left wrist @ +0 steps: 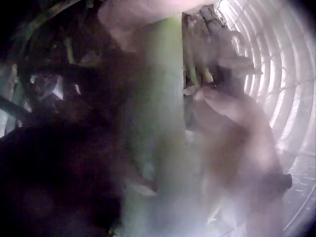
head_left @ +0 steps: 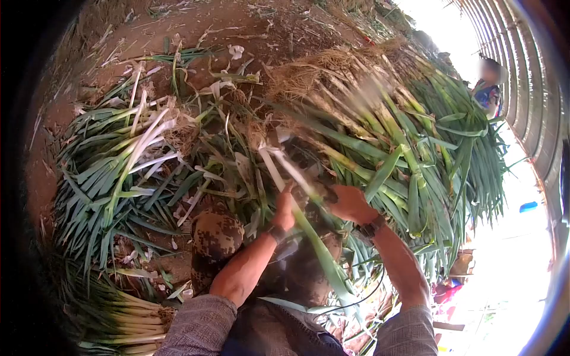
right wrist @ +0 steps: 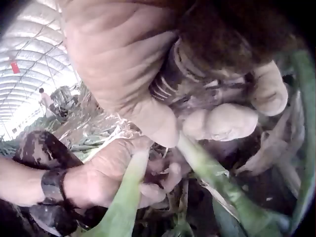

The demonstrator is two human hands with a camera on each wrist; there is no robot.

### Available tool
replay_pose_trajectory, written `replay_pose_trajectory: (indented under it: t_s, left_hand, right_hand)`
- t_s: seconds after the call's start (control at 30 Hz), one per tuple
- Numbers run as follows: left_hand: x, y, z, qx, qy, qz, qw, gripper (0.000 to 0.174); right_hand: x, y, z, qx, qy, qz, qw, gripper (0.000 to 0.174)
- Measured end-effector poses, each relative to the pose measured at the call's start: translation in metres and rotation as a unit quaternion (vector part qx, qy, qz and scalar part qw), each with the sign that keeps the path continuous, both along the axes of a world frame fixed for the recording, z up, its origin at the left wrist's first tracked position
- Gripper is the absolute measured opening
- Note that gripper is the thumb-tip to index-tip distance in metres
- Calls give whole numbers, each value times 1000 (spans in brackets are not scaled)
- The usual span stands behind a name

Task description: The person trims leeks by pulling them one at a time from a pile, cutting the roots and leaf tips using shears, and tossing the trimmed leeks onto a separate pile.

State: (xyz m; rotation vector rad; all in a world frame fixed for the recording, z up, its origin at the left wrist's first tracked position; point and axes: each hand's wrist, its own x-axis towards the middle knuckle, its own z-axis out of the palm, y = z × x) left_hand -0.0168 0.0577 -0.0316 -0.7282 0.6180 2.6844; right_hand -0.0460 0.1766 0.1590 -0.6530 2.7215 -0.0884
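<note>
My left hand [head_left: 285, 210] grips a leek [head_left: 320, 249] whose white shank points away and whose green leaves trail down toward my lap. Beside it a second pale stalk [head_left: 297, 175] runs from the same rooty end toward my right hand [head_left: 351, 204]. In the right wrist view, the right thumb and finger pinch a green leaf [right wrist: 210, 170], while the left hand [right wrist: 111, 165] holds the leek just below. The left wrist view is dark and blurred, with the green stem [left wrist: 165, 74] passing under the left fingers.
A large heap of leeks [head_left: 386, 124] with dry roots lies at the right. White-stemmed leeks [head_left: 142, 142] are piled at the left, with more stalks [head_left: 133, 323] at lower left. Peeled scraps litter the soil [head_left: 178, 29]. A camouflage-clad knee [head_left: 217, 234] is close by; another person [head_left: 490, 86] is farther back.
</note>
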Motion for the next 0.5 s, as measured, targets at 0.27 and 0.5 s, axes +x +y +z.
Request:
replay_pose_trajectory:
  t_s: [0.27, 0.5]
  left_hand:
    - [0, -3, -7, 73, 56, 9, 996, 56]
    - [-3, -7, 7, 110, 72, -3, 991, 57]
  right_hand:
    - [6, 8, -9, -32, 34, -32, 998, 38]
    - [-3, 7, -20, 23, 63, -31, 997, 28]
